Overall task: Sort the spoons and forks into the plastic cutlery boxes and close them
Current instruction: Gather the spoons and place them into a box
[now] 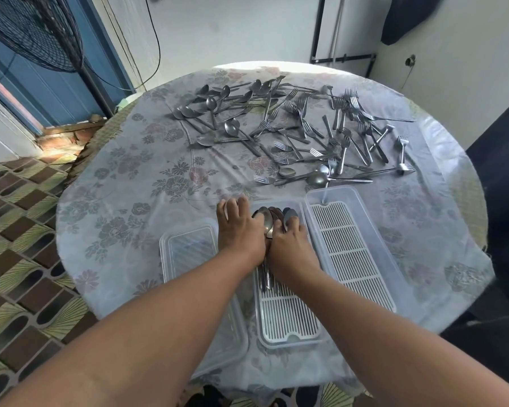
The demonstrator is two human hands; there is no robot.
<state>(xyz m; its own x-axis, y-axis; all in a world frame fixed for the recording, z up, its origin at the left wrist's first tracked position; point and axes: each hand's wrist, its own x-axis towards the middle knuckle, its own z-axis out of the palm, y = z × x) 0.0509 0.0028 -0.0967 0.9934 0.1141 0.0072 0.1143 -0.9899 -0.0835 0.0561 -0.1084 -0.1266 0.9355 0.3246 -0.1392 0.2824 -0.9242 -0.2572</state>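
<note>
Both hands are bunched over a bundle of spoons (269,220) at the far end of the middle cutlery box (288,315). The left hand (240,230) presses down with its fingers spread forward over the box's far rim. The right hand (290,245) curls around the bowls from the other side. The handles trail back toward the person over the white slatted insert. Whether the left thumb actually pinches the bundle I cannot tell, since the hands hide the contact.

A second box (356,248) lies just to the right, with nothing on its insert. A clear lid (200,277) rests on the left. The rest of the spoons (218,113) and the forks (335,133) lie scattered across the far half of the counter (115,207), spoons mostly left, forks mostly right, with a few mixed near the boxes.

The cutlery looks like thin stamped steel: stiff, light singly, and smooth enough to slide on itself. A stack will likely fan out unless held at the necks, where bowls meet handles. Nested bowls should stay together better than loose handles. The boxes seem light and thin-walled, so they may skate on the plastic-covered cloth when pushed.
</note>
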